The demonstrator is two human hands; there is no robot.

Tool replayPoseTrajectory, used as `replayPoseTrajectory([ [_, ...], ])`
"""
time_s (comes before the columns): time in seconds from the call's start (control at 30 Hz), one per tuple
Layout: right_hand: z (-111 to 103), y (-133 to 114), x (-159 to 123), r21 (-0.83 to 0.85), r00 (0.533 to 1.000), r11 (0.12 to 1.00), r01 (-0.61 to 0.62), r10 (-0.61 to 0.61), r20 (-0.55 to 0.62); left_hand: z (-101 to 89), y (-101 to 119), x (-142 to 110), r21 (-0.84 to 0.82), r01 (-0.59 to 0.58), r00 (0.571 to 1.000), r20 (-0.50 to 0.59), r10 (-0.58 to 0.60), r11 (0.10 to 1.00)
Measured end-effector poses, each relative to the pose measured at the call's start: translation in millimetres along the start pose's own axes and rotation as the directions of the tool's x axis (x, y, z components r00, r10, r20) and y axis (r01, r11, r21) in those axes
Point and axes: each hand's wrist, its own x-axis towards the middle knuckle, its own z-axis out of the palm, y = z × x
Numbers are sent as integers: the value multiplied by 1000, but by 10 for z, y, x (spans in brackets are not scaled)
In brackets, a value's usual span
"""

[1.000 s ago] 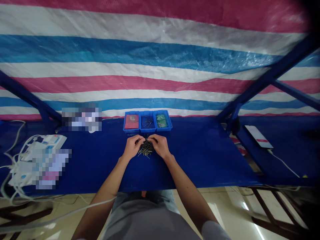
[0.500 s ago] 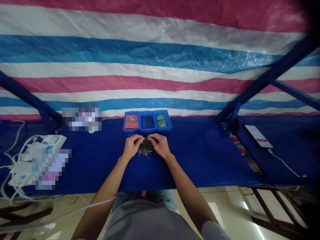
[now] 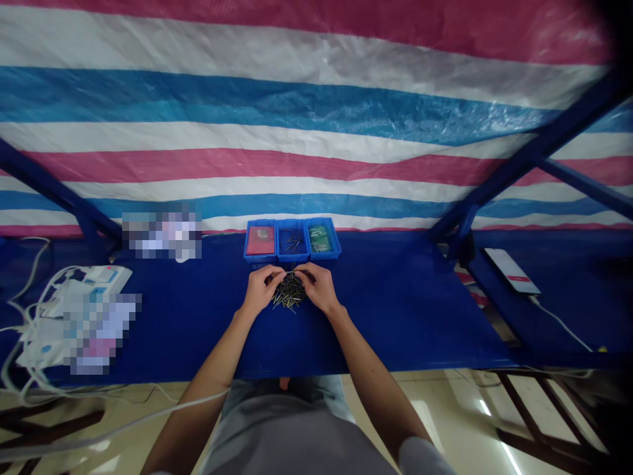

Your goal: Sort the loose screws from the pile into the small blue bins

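Note:
A pile of thin metal screws (image 3: 289,295), dark and brassy, lies on the blue table between my hands. My left hand (image 3: 262,288) is closed, thumb and fingertips pinching one end of a screw (image 3: 290,272) just above the far side of the pile. Facing it, my right hand (image 3: 316,285) pinches the other end. The screw lies roughly level between the two sets of fingertips, which cover its ends. Beyond my hands stands a blue bin (image 3: 293,256) with some dark screws in it.
Left of that bin is a blue bin (image 3: 260,258) with a red packet; to its right, one (image 3: 337,251) with a green packet. White power strips (image 3: 109,280) and cables crowd the table's left. A phone (image 3: 512,270) lies far right. Striped sheeting (image 3: 316,138) hangs behind.
My fingertips have shifted very slightly, and the screw between them shows more level and more clearly. The pile and bins stay as they were.

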Motion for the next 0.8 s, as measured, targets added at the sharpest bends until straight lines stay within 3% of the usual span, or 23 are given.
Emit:
replayPoseTrajectory([
  [0.8, 33, 26, -18, 2, 1000, 1000, 0, 0, 27, 10, -7, -10, 40, -53, 998, 31, 52, 998],
])
